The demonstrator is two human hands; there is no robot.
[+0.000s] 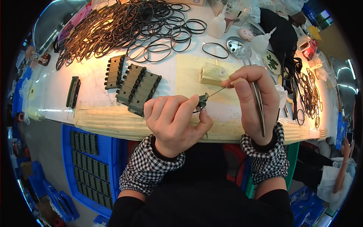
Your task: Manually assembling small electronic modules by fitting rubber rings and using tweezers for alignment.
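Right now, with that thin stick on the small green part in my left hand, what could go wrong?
1. The thin stick in the right hand meets the small green part right beside the left hand's fingertips; a slip could jab them.
2. The right hand also carries tweezers along the palm, which may hamper fine control.
3. The part is held over the table edge; if dropped, it could fall to the floor.

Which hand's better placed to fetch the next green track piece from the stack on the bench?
Left, probably. The green track pieces lie just up-left of the left hand, though it pinches a small green part. The right hand is farther away, holding a thin probe and tweezers.
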